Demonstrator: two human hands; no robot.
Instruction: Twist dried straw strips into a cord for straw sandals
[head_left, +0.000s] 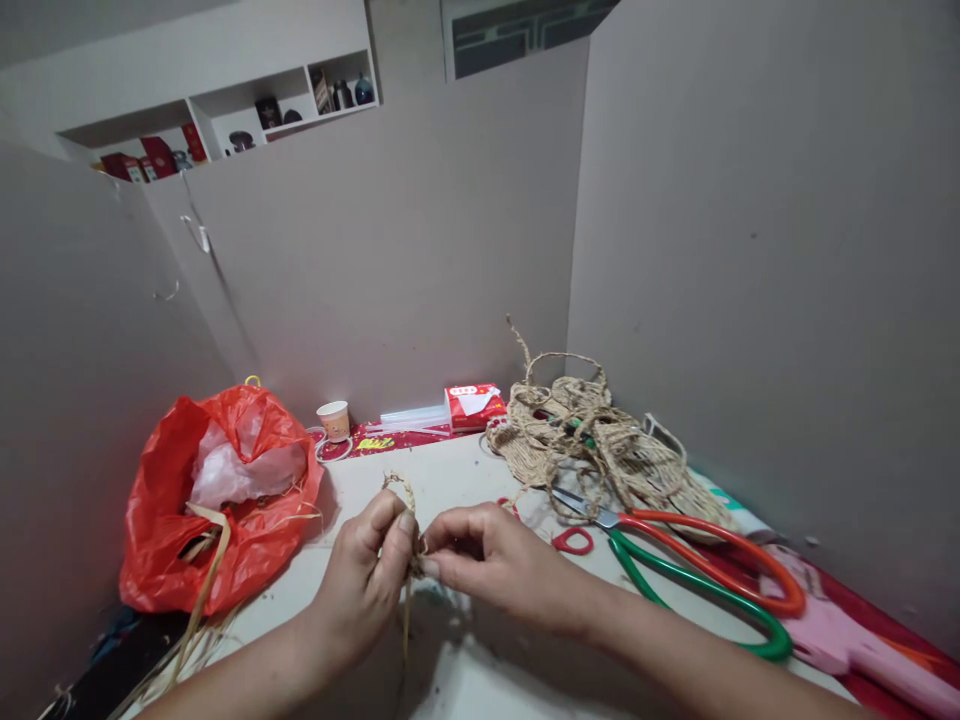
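Both hands, left and right, pinched a short straw braid above the surface. Only a small loop looked plaited; loose strands hung unworked, so most remained.

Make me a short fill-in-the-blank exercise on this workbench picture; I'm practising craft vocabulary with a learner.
1. Both hands, left hand and right hand, pinch a strand of ____ between the fingertips.
2. The plastic bag at the left is ____ in colour.
3. The large scissors have one orange handle and one ____ handle.
4. The paper cup stands ____ by the back wall.

Missing words: straw; red; green; upright
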